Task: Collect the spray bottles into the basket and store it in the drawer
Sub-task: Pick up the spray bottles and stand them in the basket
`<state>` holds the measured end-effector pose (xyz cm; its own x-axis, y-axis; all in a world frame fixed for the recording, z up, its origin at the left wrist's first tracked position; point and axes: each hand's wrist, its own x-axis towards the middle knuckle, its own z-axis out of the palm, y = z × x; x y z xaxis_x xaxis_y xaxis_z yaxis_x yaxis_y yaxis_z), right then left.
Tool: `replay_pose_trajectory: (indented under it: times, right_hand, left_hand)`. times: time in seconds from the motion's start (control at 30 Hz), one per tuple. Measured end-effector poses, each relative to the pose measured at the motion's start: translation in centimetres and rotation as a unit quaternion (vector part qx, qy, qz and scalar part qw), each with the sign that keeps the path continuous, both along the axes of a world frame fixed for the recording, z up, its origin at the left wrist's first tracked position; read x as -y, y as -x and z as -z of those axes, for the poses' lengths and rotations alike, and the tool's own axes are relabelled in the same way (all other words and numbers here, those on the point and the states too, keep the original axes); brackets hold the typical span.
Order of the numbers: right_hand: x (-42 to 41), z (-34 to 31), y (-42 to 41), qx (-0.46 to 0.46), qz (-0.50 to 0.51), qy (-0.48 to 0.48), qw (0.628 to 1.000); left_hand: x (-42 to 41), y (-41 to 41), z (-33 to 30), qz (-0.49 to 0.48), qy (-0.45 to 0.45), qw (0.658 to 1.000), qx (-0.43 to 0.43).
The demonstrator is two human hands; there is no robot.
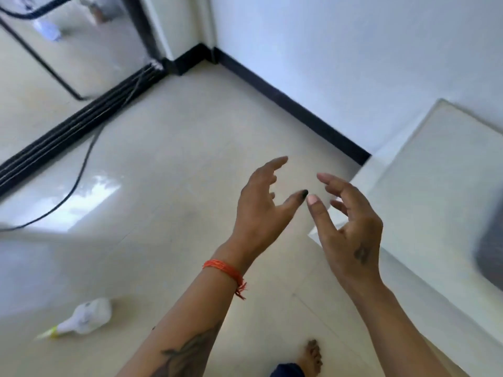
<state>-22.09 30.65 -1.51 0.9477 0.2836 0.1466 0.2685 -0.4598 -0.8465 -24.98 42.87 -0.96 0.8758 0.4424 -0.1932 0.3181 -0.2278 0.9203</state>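
A white spray bottle [84,317] with a yellow-tipped nozzle lies on its side on the pale tiled floor at the lower left. My left hand [261,210] and my right hand [351,229] are raised in the middle of the view, close together, fingers spread and curled, holding nothing. Both are far right of the bottle. At the right edge a dark grey blurred object [490,240] rests on a white glass-topped surface [424,170]; I cannot tell what it is. Another pale bottle-like shape [47,28] shows at the top left, blurred.
A black cable [81,170] trails across the floor from a black sliding-door track [73,129]. A black skirting board [294,104] runs along the white wall. A bare foot [310,355] stands at the bottom.
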Motion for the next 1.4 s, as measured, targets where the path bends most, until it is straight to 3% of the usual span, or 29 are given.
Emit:
replay_pose_trajectory:
  times: [0.43, 0.67, 0.87, 1.07, 1.4]
  right_hand:
    - [-27.5, 6.2, 14.4, -0.064, -0.192, 0.038, 0.979]
    - [-38.8, 9.8, 21.3, -0.096, -0.322, 0.084, 0.938]
    - [-45.0, 14.6, 26.7, -0.081, -0.459, 0.181, 0.866]
    - [-49.1, 22.9, 32.2, -0.072, -0.578, 0.267, 0.768]
    - [-47.5, 38.9, 38.8, -0.131, -0.675, 0.399, 0.606]
  left_hand:
    - [-26.7, 21.2, 6.1, -0.216, 0.062, 0.973, -0.052]
    - [-35.7, 32.1, 8.9, -0.365, 0.093, 0.923, -0.07]
    - [-38.2, 40.1, 13.1, -0.474, 0.152, 0.861, -0.101]
    - [-38.2, 45.8, 21.1, -0.565, 0.211, 0.785, -0.14]
    - [-33.2, 49.3, 36.9, -0.623, 0.354, 0.66, -0.224]
